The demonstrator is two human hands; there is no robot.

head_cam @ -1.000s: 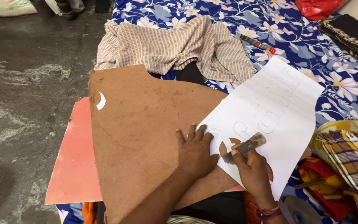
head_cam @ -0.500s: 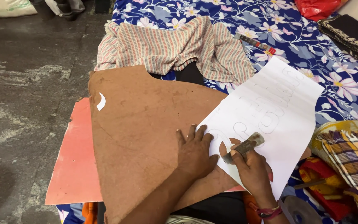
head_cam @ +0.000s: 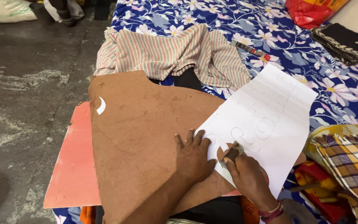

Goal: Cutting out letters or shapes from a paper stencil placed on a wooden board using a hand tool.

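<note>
A white paper sheet point(head_cam: 266, 120) with outlined curly shapes lies across a brown board point(head_cam: 141, 137). My left hand point(head_cam: 193, 157) is pressed flat on the sheet's near left corner and the board, fingers spread. My right hand point(head_cam: 247, 176) grips a small cutting tool point(head_cam: 231, 154) whose tip rests on the sheet, next to a rounded hole where the brown board shows through. A small white crescent of paper point(head_cam: 100, 105) lies on the board's far left part.
Under the brown board lies a pink board point(head_cam: 69, 166). A striped cloth point(head_cam: 170, 52) is bunched on the blue floral sheet point(head_cam: 295, 45) beyond. A checked cloth point(head_cam: 349, 159) is at the right, a red bag point(head_cam: 307, 10) and dark cloth point(head_cam: 344, 41) far right. Grey floor point(head_cam: 25, 91) is at the left.
My right hand has turned the cutting tool slightly and shifted a little along the cut. The left hand and the paper stay in place.
</note>
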